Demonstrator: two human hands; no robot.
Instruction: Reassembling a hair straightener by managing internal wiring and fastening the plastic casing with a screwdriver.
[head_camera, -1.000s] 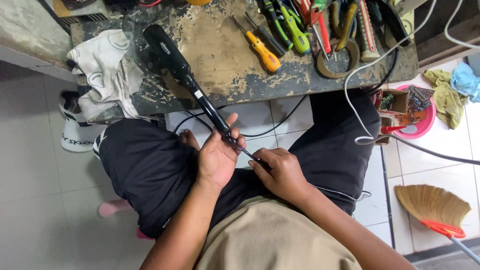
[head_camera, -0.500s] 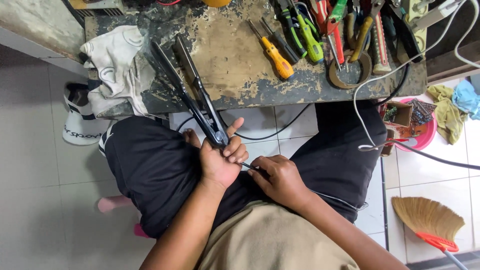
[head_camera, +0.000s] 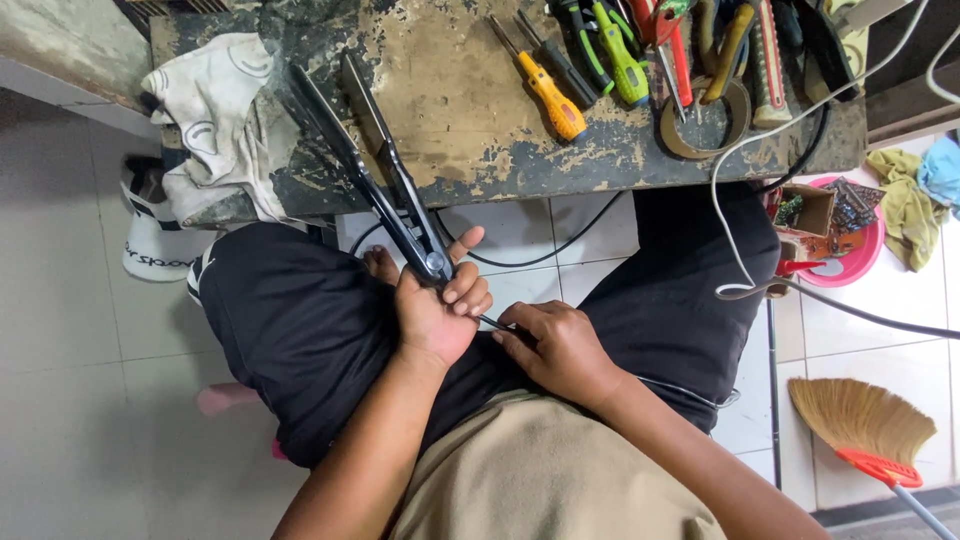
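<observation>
Gripping a black hair straightener (head_camera: 385, 195) at its hinge, blades apart.
Left hand (head_camera: 432, 310) clamped around the hinge end, blades reaching ahead onto the table (head_camera: 470, 130); right hand (head_camera: 560, 345), just beside, pinches the cord (head_camera: 493, 322) trailing out.

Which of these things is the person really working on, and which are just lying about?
In hand:
- black hair straightener, gripped at its hinge by left hand
- its cord, pinched by right hand

Lying about:
- screwdrivers
- white rag
- broom
- pink basin
</observation>
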